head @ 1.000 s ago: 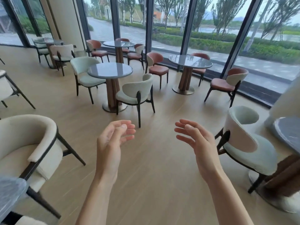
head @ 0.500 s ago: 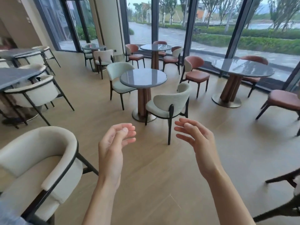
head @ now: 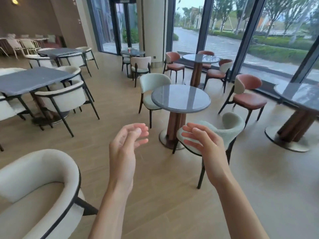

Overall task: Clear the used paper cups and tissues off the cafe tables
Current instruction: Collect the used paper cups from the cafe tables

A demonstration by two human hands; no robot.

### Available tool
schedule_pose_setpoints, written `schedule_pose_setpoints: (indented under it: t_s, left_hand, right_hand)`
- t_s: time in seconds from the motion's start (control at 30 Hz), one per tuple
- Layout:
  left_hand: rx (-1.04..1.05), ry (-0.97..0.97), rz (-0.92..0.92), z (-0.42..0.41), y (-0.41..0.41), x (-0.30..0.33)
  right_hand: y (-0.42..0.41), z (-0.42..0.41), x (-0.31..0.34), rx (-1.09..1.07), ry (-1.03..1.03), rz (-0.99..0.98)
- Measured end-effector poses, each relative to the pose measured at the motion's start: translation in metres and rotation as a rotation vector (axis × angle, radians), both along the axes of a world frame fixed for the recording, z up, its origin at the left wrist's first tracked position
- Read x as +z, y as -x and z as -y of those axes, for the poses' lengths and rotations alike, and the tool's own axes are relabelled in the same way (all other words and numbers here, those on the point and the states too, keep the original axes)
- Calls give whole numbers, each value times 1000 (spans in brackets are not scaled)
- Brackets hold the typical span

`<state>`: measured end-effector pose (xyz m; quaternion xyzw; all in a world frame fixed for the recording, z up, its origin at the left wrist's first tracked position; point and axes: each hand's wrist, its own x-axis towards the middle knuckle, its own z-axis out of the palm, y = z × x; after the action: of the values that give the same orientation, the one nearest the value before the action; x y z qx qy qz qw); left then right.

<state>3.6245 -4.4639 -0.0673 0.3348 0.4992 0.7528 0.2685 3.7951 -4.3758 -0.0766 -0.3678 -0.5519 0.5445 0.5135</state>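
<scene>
My left hand and my right hand hover in front of me at chest height, palms facing each other, fingers loosely bent and holding nothing. Far ahead, a small red paper cup stands on a round grey table beside the white pillar. The nearest round grey table is just beyond my hands and its top shows nothing on it. No tissues are visible.
A cream armchair stands close at lower left. Rectangular grey tables with cream chairs fill the left. Round tables with orange chairs line the glass wall on the right. A pale green chair sits behind my right hand.
The view has swung to the left, bringing the rectangular tables, the pillar and the far table with the red cup into sight. My hands keep the same pose.
</scene>
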Motion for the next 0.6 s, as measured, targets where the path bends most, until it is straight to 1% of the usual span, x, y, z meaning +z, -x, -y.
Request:
schedule_pose_setpoints:
  t_s: [0.2,0.37,0.6]
  left_hand:
    - [9,-21,6,-129,94,-12]
    - [-17,-11,27,-244,183,-7]
    - [-46,-9,4,-368,287,8]
  right_hand:
    - [89,-133,-8,6,-19,26]
    - [173,-244,3,-18,-42,42]
    - [273,-360,13,-23,-32,18]
